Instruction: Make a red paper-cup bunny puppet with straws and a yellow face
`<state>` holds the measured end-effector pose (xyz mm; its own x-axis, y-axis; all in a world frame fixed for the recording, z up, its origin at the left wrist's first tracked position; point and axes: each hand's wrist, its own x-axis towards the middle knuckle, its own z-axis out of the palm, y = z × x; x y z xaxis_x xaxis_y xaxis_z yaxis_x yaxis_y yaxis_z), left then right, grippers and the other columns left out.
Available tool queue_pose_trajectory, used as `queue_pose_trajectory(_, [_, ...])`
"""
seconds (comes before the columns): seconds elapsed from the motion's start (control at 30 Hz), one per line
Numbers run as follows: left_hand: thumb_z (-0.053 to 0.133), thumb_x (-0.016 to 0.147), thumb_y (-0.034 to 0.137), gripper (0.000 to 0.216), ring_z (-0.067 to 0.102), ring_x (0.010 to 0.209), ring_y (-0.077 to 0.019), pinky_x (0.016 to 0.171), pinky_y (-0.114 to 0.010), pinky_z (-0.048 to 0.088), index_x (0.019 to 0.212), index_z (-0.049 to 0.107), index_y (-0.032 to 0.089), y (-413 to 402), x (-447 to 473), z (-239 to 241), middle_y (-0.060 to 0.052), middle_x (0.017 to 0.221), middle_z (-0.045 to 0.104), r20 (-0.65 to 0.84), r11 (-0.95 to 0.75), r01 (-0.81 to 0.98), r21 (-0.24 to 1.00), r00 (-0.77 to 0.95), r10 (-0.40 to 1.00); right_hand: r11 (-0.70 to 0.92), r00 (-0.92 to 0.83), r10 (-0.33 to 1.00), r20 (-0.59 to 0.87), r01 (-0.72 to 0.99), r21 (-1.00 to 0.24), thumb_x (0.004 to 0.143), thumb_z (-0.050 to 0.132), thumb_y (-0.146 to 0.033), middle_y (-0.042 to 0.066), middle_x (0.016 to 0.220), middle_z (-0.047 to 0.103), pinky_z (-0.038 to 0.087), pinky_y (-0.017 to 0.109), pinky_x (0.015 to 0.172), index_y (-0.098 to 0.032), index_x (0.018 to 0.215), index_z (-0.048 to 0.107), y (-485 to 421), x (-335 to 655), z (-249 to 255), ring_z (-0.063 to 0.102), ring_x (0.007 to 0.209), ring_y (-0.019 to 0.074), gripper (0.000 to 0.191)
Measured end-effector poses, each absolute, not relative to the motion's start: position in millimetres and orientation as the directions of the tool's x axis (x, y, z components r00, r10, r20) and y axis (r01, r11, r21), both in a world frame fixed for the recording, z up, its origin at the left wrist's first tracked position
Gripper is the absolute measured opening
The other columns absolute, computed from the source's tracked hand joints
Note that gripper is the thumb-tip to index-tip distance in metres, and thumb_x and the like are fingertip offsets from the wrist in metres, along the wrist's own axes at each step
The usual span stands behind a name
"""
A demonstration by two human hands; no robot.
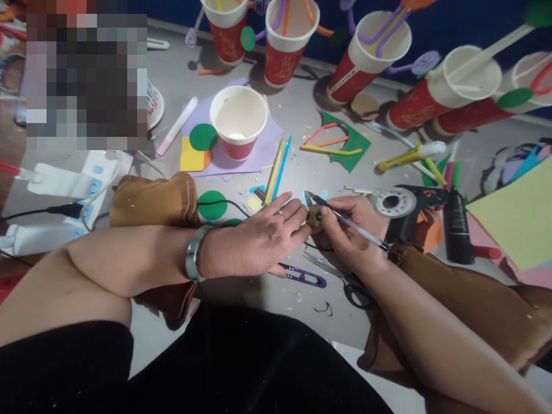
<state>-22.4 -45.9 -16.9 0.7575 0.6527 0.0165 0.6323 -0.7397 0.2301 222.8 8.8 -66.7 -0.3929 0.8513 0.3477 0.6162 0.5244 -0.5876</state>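
Note:
My right hand [349, 230] is closed around a pen [345, 219] whose tip points up-left at a small brown paper piece with a green spot [315, 218]. My left hand [259, 238] lies flat, fingers stretched out, its fingertips pressing on that same piece. A bracelet [194, 253] sits on my left wrist. Purple thread snips [304, 277] lie under my left hand, and black scissors [351, 287] lie beneath my right wrist.
A white-inside red paper cup [238, 122] stands on purple paper [263, 146]. Several red cups with straws [288, 40] line the back wall. Green paper circles [212, 205], loose straws [278, 169], a tape roll [394, 202], a black bottle [457, 227] and yellow paper [517, 218] lie around.

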Motion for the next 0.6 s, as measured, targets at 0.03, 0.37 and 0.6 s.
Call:
queue_pose_trajectory(0.03, [0.098,0.084,0.062,0.095,0.063,0.151,-0.0444,0.136,-0.070,0.045,0.152,0.064,0.005,-46.1,-22.4,-17.4,-0.030,0.155,0.067,0.023,-0.737,0.633,0.238,0.755,0.656,0.519,-0.392,0.855,0.340,0.616,-0.593,0.107,0.070,-0.046,0.006,0.091,0.083,0.065,0.038,0.071,-0.027,0.106,0.073,8.5,222.9,-67.0,0.080,0.076,0.0241,0.020])
queue_pose_trajectory(0.37, [0.099,0.083,0.058,0.093,0.062,0.151,-0.0448,0.136,-0.071,0.043,0.151,0.065,0.005,-46.5,-22.4,-20.0,-0.031,0.156,0.067,0.045,-0.731,0.631,0.261,0.748,0.662,0.491,-0.360,0.871,0.334,0.621,-0.611,0.104,0.072,-0.051,0.005,0.089,0.082,0.065,0.039,0.070,-0.027,0.102,0.074,8.4,222.2,-68.5,0.079,0.076,0.0246,0.023])
queue_pose_trajectory(0.6, [0.099,0.083,0.060,0.091,0.063,0.152,-0.0443,0.135,-0.071,0.044,0.150,0.066,0.008,-46.7,-22.3,-19.4,-0.029,0.157,0.067,0.041,-0.733,0.635,0.244,0.749,0.662,0.520,-0.377,0.854,0.360,0.589,-0.618,0.104,0.072,-0.044,0.004,0.085,0.082,0.063,0.036,0.066,-0.027,0.099,0.073,8.0,220.1,-64.5,0.079,0.071,0.0227,0.017])
